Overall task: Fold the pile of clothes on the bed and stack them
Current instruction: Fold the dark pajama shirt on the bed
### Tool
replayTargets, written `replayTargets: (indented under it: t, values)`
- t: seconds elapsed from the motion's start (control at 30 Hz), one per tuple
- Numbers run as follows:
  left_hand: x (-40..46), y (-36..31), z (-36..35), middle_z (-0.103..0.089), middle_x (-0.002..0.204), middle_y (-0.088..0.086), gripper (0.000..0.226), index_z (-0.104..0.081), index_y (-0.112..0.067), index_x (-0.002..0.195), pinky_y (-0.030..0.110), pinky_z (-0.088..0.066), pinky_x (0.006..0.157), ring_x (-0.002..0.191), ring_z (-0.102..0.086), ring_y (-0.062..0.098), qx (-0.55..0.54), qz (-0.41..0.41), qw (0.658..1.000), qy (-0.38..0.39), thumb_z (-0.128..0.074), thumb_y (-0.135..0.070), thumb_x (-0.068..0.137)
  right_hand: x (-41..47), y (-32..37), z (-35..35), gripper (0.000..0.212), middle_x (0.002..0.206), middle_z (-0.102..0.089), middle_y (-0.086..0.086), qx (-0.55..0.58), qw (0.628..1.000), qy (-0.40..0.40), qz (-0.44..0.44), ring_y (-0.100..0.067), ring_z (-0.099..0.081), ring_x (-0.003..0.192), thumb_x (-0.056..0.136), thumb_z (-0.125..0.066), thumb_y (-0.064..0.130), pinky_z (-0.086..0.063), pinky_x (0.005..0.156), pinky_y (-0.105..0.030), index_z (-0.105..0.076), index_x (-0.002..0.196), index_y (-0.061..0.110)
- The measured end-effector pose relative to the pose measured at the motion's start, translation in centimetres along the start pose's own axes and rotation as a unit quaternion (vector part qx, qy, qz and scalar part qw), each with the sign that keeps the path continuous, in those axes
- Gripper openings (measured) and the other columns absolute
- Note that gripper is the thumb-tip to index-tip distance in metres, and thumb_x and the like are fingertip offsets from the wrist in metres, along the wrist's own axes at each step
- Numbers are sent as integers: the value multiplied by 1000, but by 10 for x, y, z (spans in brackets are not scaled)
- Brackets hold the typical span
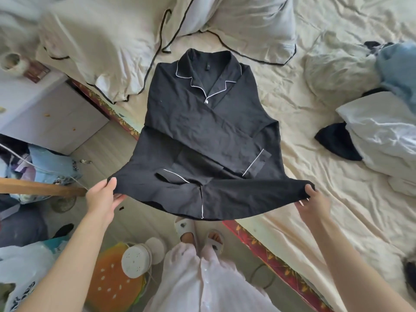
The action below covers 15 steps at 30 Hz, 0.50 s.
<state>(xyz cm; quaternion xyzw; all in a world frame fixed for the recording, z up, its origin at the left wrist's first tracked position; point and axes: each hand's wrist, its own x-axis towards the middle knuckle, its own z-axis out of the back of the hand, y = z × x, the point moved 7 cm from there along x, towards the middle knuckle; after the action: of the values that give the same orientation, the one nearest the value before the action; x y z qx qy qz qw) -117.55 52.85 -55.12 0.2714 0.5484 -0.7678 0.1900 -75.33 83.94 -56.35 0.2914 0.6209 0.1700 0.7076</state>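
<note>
A black pajama shirt (202, 136) with white piping lies face up near the bed's (315, 199) left edge, its collar toward the pillows at the head and its hem hanging past the near edge toward me. Both sleeves are already folded across the chest, cuffs showing their white trim. My left hand (102, 199) pinches the hem's left corner, thumb on top. My right hand (311, 199) grips the hem's right corner, fingers curled over the cloth. The hem is stretched taut between them, raised off the mattress.

I judge this to be the mid-fold step: sleeves in, body still full length. The next move would call for carrying the hem up and forward to meet the collar, both corners kept level so the sleeves stay tucked inside.

Counting outward: one black shirt in my hands. On the bed's right side sit other clothes, apparently unfolded: one white garment (380, 136), one dark piece (337, 143) poking out beneath it, and one light blue piece (398, 68) farther up. No folded stack shows. Two cream pillows (101, 52) with black piping lie at the head. On the floor, my two slippered feet (198, 233) stand by the bed's near edge.
</note>
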Motion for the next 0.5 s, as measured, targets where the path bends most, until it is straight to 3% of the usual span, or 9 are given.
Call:
replayTargets:
  t: [0.13,0.3,0.43,0.5]
  values:
    - [23,-50,-33,-61,107,8,24,-61,-5,116,33,-52,74,92,-61,22,-27,-43,999,-11,-58,-8,93,11,40,-54,12,116,-56,-3,28,998,57,19,-20,-53,113,98,-48,9,-44,99,-33,-55,107,12]
    - [63,-105,-79,-63,106,6,15,-64,-13,105,25,-52,62,94,-62,21,-43,-76,996,-8,-61,-11,91,32,82,-127,7,112,-57,0,33,994,96,37,-15,-57,96,98,-50,15,-43,101,-34,-55,96,20]
    - [107,-142,-117,-64,103,2,16,-64,-15,107,22,-51,62,90,-62,16,-47,-90,995,-3,-60,-13,92,63,105,-186,9,103,-56,4,75,992,99,11,-10,-58,86,99,-49,18,-51,74,-24,-53,92,22]
    - [135,-156,-136,-64,102,-1,14,-63,-17,106,20,-51,60,91,-62,14,-47,-89,995,-4,-60,-13,93,84,116,-215,9,100,-54,5,81,992,99,4,-9,-58,87,99,-47,18,-50,70,-25,-52,94,23]
